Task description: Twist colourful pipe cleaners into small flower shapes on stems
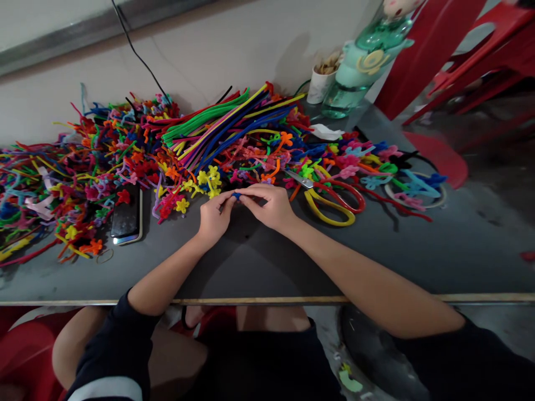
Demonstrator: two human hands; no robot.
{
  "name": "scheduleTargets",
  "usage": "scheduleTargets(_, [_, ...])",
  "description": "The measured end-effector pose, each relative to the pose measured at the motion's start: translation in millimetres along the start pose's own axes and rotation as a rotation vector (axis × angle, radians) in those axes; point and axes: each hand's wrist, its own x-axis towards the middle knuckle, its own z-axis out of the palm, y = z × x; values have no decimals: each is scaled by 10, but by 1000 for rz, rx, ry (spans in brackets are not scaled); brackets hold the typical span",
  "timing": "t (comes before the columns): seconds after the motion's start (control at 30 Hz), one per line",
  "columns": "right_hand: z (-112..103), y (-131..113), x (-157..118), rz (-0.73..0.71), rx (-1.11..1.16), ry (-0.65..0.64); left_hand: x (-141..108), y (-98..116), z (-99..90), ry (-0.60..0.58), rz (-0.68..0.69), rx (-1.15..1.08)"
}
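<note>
A small blue piece of pipe cleaner (236,196) is pinched between my two hands, just above the dark table. My left hand (215,216) closes thumb and fingers on its left side. From the right, my right hand (270,205) grips it with thumb and forefinger. Most of the piece is hidden by fingertips, so its full shape cannot be made out. Right behind my hands lie yellow pipe-cleaner flowers (211,179). Scissors (334,201) with red and yellow handles rest to the right of my right hand, blades pointing toward the pile.
A heap of colourful pipe-cleaner flowers (104,139) spreads along the wall, with a bundle of straight pipe cleaners (225,125) on top. A phone (126,217) lies at left. A paper cup (320,83) and a green bottle (355,72) stand at back right, near red chairs (438,55).
</note>
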Motion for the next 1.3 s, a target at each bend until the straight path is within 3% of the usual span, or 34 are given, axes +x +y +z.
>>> scheduleTargets(0.17, [12, 35, 15, 318, 273, -31, 21, -40, -1, 19, 56, 2])
scheduleTargets(0.37, [50, 91, 45, 457, 411, -61, 33, -12, -10, 33, 14, -36])
scheduleTargets(0.53, [44, 61, 22, 378, 347, -44, 26, 42, -12, 59, -39, -51])
scheduleTargets(0.8, [17, -4, 0, 178, -38, 12, 9, 65, -23, 83, 50, 125])
scheduleTargets(1.0, [24, -35, -16, 207, -116, 60, 17, 53, -28, 94, 240, 212])
scheduleTargets(1.3, [11, -72, -21, 241, -74, 68, 29, 26, -33, 56, 190, 189])
